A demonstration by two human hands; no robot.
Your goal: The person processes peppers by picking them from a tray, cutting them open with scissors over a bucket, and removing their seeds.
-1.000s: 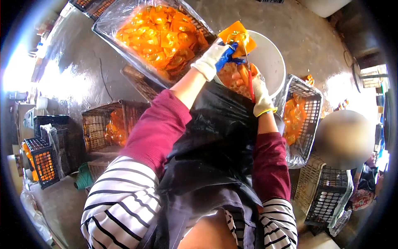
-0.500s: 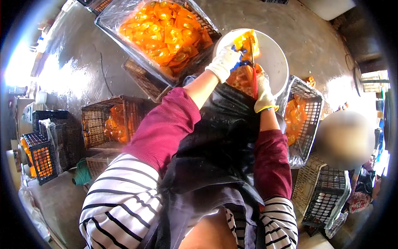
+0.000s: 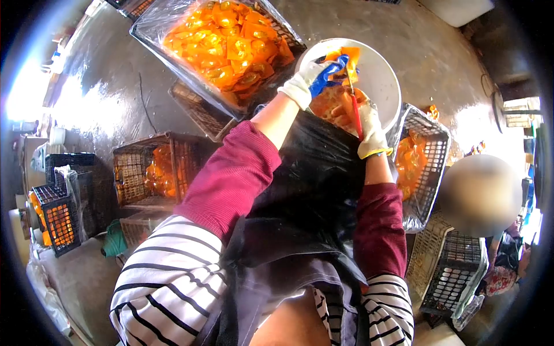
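Observation:
My left hand (image 3: 316,79), in a white glove with blue fingers, grips an orange packet (image 3: 349,57) over a white bucket (image 3: 381,75). Red-handled scissors (image 3: 356,112) are in my right hand (image 3: 369,124), which wears a white glove with a yellow cuff; their blades reach up to the packet. Reddish-orange contents (image 3: 333,106) lie in the near part of the bucket. Left of the bucket stands a plastic-lined crate (image 3: 173,69) heaped with orange packets (image 3: 231,49).
A lined crate (image 3: 441,150) with orange packets is right of the bucket. Another crate (image 3: 130,173) lies at the left, with dark crates (image 3: 63,222) beyond it. Stacked crates (image 3: 453,271) stand at the lower right, near a person (image 3: 482,193) whose head is blurred.
The packet and my left hand have moved right and down, from the bucket's far-left rim to over its inside. My right hand with the scissors has shifted slightly right.

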